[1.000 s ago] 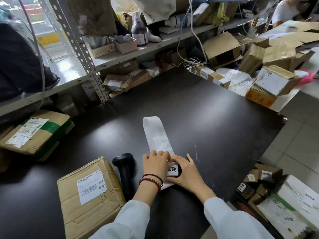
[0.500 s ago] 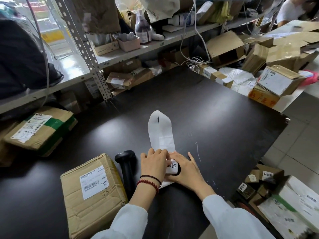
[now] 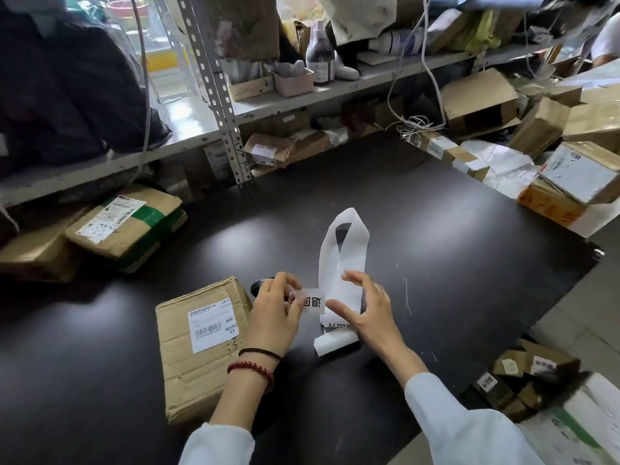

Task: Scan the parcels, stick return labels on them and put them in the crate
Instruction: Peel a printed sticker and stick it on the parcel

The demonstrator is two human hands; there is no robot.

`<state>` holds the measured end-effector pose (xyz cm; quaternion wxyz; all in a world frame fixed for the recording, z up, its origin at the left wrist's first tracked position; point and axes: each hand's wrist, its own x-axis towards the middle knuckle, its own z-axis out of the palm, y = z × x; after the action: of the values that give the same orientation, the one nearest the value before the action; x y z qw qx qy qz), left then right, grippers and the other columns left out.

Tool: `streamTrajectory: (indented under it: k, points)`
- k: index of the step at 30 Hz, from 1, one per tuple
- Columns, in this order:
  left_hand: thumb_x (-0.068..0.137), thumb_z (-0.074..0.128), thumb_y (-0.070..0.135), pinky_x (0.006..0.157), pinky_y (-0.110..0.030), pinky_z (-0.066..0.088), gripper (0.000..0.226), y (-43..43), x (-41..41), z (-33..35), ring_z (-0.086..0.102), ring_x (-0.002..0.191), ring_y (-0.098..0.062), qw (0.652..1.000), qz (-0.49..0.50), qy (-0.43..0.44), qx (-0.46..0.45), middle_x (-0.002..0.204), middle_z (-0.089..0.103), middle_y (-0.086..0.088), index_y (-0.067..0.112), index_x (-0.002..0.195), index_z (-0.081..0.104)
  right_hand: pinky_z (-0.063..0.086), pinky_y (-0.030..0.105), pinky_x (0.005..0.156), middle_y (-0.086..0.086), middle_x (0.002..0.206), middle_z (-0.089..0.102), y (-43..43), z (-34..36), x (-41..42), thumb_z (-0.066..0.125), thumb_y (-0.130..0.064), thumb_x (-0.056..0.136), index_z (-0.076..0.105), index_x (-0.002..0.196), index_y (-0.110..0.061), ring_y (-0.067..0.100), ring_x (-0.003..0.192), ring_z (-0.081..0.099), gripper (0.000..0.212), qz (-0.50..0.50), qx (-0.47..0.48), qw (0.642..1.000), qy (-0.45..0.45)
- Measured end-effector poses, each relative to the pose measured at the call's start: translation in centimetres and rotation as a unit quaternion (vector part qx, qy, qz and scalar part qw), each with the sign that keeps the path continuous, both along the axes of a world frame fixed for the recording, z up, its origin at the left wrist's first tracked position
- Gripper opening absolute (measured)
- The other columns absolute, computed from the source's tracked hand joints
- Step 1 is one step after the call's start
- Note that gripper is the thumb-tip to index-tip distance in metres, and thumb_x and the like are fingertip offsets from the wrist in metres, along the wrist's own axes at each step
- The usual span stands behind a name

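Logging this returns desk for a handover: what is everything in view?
dark matte table: one, near-black, centre
brown cardboard parcel with white barcode label: one, brown, table, near left
white return label with black print: one, white, held up just right of the parcel
white looped backing strip: one, white, table centre
black handheld scanner: one, black, behind the parcel's far corner, mostly hidden
cardboard box with green tape: one, brown and green, far left
grey metal shelf: one, grey, behind table
dark bottle with white label: one, dark, on shelf
loose cardboard boxes: many, brown, far right
left hand: one, white sleeve, pinches the label
right hand: one, white sleeve, fingers spread over the strip
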<state>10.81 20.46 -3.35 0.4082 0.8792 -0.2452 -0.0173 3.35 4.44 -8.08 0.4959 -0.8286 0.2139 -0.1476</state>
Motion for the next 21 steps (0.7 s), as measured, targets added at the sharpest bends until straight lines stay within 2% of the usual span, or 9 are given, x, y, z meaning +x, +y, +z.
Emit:
streamTrajectory:
  k: [2,4,5,7,10,12,14,18,21]
  points:
    - [0.086,0.064,0.012,0.073,-0.020,0.049,0.016,1.6,-0.2,0.1,0.058,0.076,-0.013,0.999,0.039,-0.001,-0.018,0.085,0.046,0.010,0.023,0.090,0.053,0.041,0.024,0.092,-0.025,0.104,0.065,2.0,2.1,0.7,0.067,-0.068,0.071,0.059,0.106,-0.038,-0.007,0.098,0.055,0.047,0.034,0.050,0.998,-0.016]
    - [0.084,0.067,0.012,0.075,-0.027,0.050,0.019,3.2,-0.5,0.2,0.057,0.081,-0.015,0.997,0.078,-0.005,-0.026,0.086,0.050,0.007,0.025,0.089,0.053,0.045,0.014,0.077,-0.015,0.088,0.069,4.3,4.0,1.1,0.072,-0.047,0.080,0.065,0.096,-0.029,-0.005,0.082,0.060,0.025,0.092,0.130,0.987,-0.009]
    - [0.083,0.068,0.012,0.076,-0.031,0.051,0.020,4.0,-0.7,0.3,0.056,0.083,-0.015,0.995,0.097,-0.005,-0.026,0.086,0.052,0.006,0.025,0.089,0.054,0.046,0.012,0.073,-0.012,0.084,0.070,5.4,4.4,1.3,0.073,-0.039,0.082,0.065,0.092,-0.027,-0.005,0.076,0.061,0.017,0.111,0.143,0.983,-0.003]
    - [0.081,0.069,0.012,0.076,-0.038,0.052,0.020,5.6,-1.3,0.5,0.056,0.084,-0.015,0.991,0.132,0.000,-0.022,0.086,0.055,0.007,0.024,0.089,0.056,0.049,0.011,0.069,-0.011,0.079,0.068,7.4,4.6,1.6,0.077,-0.032,0.081,0.063,0.087,-0.029,-0.005,0.071,0.061,0.016,0.132,0.120,0.984,0.010]
    - [0.080,0.071,0.018,0.075,-0.033,0.049,0.021,8.1,-2.4,0.8,0.058,0.081,-0.014,0.984,0.171,0.038,0.020,0.088,0.056,0.007,0.028,0.090,0.054,0.050,0.013,0.067,-0.010,0.078,0.070,10.1,3.9,1.6,0.079,-0.030,0.078,0.063,0.089,-0.027,-0.002,0.071,0.063,0.019,0.145,0.089,0.985,0.027]
    - [0.080,0.071,0.023,0.070,-0.026,0.041,0.022,9.4,-3.4,0.9,0.055,0.073,-0.006,0.975,0.208,0.053,0.053,0.091,0.057,0.009,0.030,0.090,0.053,0.052,0.017,0.067,-0.009,0.077,0.070,11.6,3.4,1.5,0.079,-0.033,0.077,0.063,0.094,-0.028,0.002,0.070,0.064,0.024,0.150,0.053,0.987,0.032]
    - [0.079,0.071,0.026,0.070,-0.023,0.040,0.022,10.2,-4.2,0.9,0.053,0.070,0.000,0.963,0.254,0.056,0.067,0.090,0.058,0.013,0.034,0.091,0.053,0.054,0.021,0.069,-0.009,0.076,0.068,12.7,3.2,1.6,0.078,-0.034,0.076,0.061,0.098,-0.030,0.004,0.070,0.063,0.029,0.151,0.009,0.988,0.031]
    - [0.076,0.072,0.033,0.077,-0.033,0.053,0.025,11.1,-4.7,0.7,0.061,0.087,-0.011,0.950,0.296,0.076,0.069,0.087,0.062,0.016,0.040,0.093,0.055,0.050,0.029,0.080,-0.015,0.070,0.061,14.0,3.6,2.6,0.074,-0.039,0.074,0.056,0.104,-0.032,0.008,0.079,0.061,0.036,0.144,-0.117,0.982,0.040]
    - [0.078,0.068,0.042,0.085,-0.034,0.047,0.031,11.2,-5.1,1.1,0.052,0.102,-0.017,0.941,0.299,0.072,0.138,0.100,0.062,0.015,0.043,0.105,0.053,0.038,0.029,0.084,-0.014,0.081,0.063,14.4,3.7,2.7,0.067,-0.045,0.076,0.052,0.110,-0.034,0.011,0.091,0.056,0.038,0.124,-0.196,0.971,0.062]
